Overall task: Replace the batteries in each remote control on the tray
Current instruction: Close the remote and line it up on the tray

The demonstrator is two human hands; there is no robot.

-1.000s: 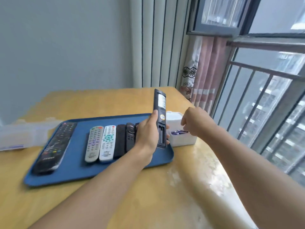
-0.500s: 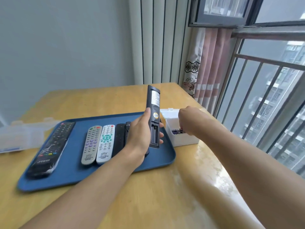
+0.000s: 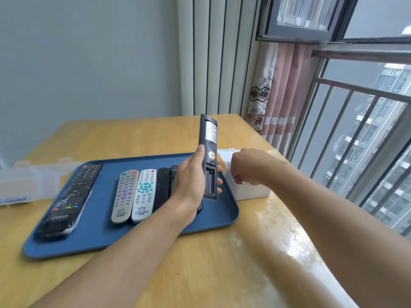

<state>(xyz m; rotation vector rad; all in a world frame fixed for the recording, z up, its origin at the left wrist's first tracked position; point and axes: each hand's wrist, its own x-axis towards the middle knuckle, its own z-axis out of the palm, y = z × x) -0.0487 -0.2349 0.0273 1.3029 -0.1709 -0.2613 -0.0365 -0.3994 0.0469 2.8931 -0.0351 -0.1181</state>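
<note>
My left hand [image 3: 190,182] holds a dark remote [image 3: 208,138] upright over the right part of the blue tray [image 3: 97,236], back side toward me, its battery compartment [image 3: 210,182] open and empty. My right hand [image 3: 249,167] reaches down into a white box [image 3: 251,192] just right of the tray, fingers curled over purple batteries [image 3: 238,181]; whether it grips one is hidden. On the tray lie a large black remote [image 3: 71,201], a grey remote [image 3: 124,195], a white remote [image 3: 144,194] and further black remotes [image 3: 163,187], partly hidden by my left hand.
A clear plastic box [image 3: 29,183] sits on the wooden table [image 3: 200,263] left of the tray. A window with metal bars [image 3: 355,130] and a pink curtain [image 3: 282,96] stand to the right, beyond the table's right edge.
My right hand has dipped a little deeper into the white box. The view has shifted slightly; my left hand keeps the remote upright.
</note>
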